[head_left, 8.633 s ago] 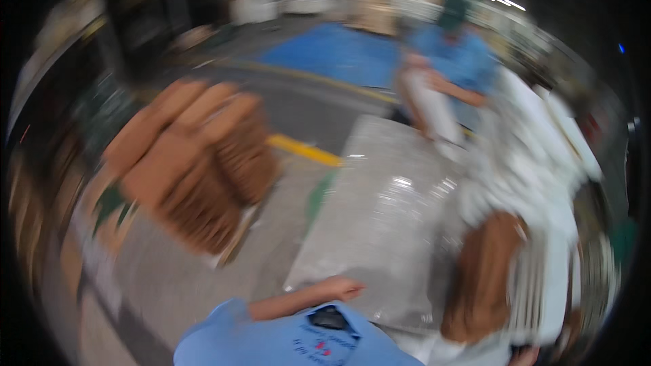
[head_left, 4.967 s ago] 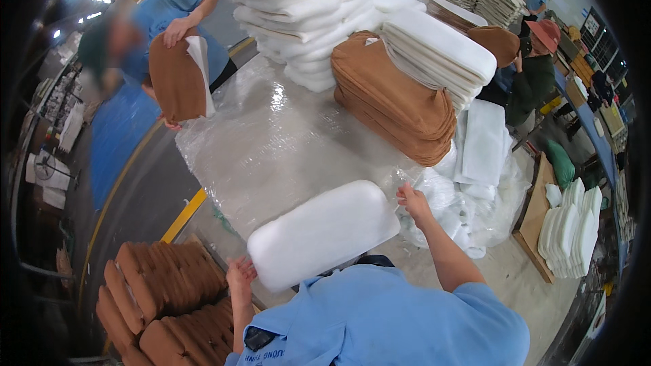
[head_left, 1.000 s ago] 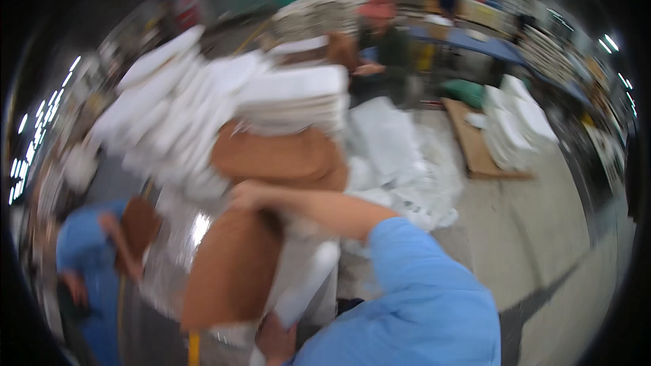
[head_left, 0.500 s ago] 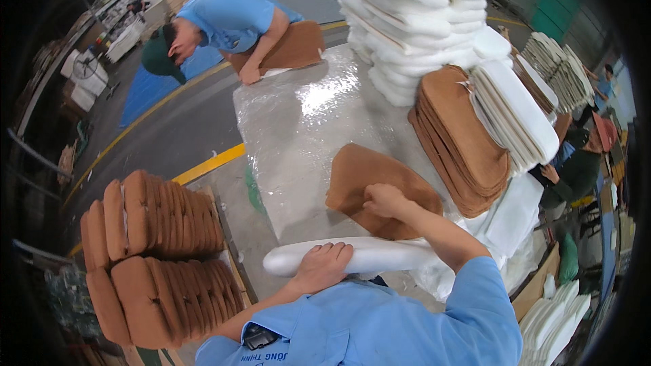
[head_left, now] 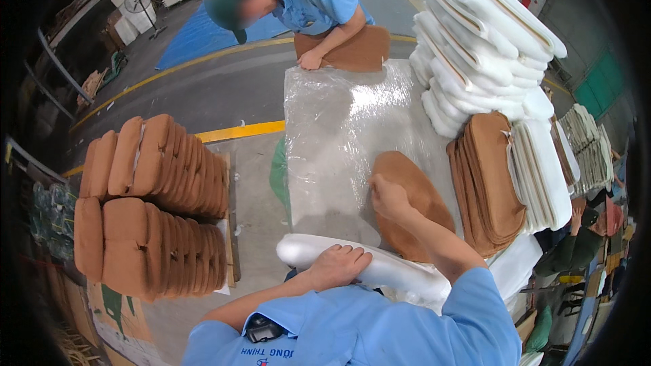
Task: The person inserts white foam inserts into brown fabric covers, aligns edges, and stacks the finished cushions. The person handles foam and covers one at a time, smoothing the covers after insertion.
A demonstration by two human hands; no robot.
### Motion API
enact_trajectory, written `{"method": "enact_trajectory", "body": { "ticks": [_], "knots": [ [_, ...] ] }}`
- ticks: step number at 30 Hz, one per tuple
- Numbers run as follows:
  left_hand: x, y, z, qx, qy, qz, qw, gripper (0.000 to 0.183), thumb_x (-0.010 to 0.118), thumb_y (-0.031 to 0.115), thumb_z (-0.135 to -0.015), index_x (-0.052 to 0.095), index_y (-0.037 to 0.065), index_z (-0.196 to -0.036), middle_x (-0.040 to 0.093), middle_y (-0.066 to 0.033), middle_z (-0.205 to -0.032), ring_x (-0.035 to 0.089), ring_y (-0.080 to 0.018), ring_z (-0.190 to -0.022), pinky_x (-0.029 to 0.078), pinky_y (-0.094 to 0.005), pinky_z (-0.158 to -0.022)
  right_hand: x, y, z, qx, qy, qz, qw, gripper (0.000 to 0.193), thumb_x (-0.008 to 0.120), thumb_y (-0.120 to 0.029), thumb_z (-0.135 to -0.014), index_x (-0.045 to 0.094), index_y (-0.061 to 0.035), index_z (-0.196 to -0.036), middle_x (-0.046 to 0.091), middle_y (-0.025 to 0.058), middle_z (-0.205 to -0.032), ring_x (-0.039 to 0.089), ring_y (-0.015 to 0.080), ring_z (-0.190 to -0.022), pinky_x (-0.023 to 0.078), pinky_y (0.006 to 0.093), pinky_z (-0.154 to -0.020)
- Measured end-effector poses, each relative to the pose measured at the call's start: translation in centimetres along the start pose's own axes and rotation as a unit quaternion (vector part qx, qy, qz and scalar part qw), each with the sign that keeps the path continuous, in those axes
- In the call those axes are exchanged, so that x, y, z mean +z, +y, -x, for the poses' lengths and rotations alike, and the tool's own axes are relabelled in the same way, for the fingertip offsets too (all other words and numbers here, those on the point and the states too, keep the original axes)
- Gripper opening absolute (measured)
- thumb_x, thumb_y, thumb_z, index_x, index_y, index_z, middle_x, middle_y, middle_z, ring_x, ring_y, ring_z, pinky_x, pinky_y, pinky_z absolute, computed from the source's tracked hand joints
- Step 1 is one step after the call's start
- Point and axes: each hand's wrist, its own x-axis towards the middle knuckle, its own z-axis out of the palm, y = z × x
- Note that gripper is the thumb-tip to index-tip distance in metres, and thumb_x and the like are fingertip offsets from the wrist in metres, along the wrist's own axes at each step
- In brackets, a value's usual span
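Observation:
My left hand (head_left: pixel 337 263) rests flat on top of a white foam cushion pad (head_left: pixel 407 275) that lies along the near edge of the plastic-wrapped table (head_left: pixel 339 129). My right hand (head_left: pixel 388 196) grips the near edge of a brown fabric cushion cover (head_left: pixel 417 193) lying flat on the table. To its right stand a stack of brown covers (head_left: pixel 491 179) and piles of white foam pads (head_left: pixel 485 47).
Across the table a person in a blue shirt (head_left: pixel 308 0) presses on another brown cover (head_left: pixel 352 51). Finished brown cushions (head_left: pixel 146 203) are stacked on a pallet at the left. A yellow floor line (head_left: pixel 237 131) runs behind it. More white pads (head_left: pixel 583 146) lie at far right.
The view has steadied over the table. My right hand has laid the brown cover flat on the table, and my left hand stays on the white foam pad at the near edge.

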Motion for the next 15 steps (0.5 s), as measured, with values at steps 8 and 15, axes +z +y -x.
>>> {"method": "enact_trajectory", "body": {
  "ticks": [8,15],
  "knots": [
    [-1.3,-0.4,-0.1,0.008,-0.065,0.084,0.994,0.070,0.079,0.045,-0.089,0.054,0.010,-0.143,0.068,-0.0166,-0.121,0.070,-0.0351,-0.110,0.055,-0.0445,-0.094,-9.2,1.6,3.4,0.083,0.051,-0.364,0.926,0.032,0.068,-0.006,-0.099,0.056,-0.0020,-0.128,0.070,0.0101,-0.103,0.067,0.0158,-0.088,0.054,0.0318,-0.074],
    [-5.1,-0.8,-3.7,-0.160,-0.165,0.457,0.859,0.076,0.068,0.041,-0.102,0.037,0.007,-0.162,0.063,-0.0228,-0.140,0.066,-0.0368,-0.122,0.053,-0.0435,-0.103,-13.8,-0.8,6.3,0.047,0.020,-0.450,0.892,0.034,0.061,0.002,-0.100,0.057,-0.0021,-0.133,0.067,0.0046,-0.098,0.063,0.0115,-0.086,0.053,0.0275,-0.074]
  ]
}}
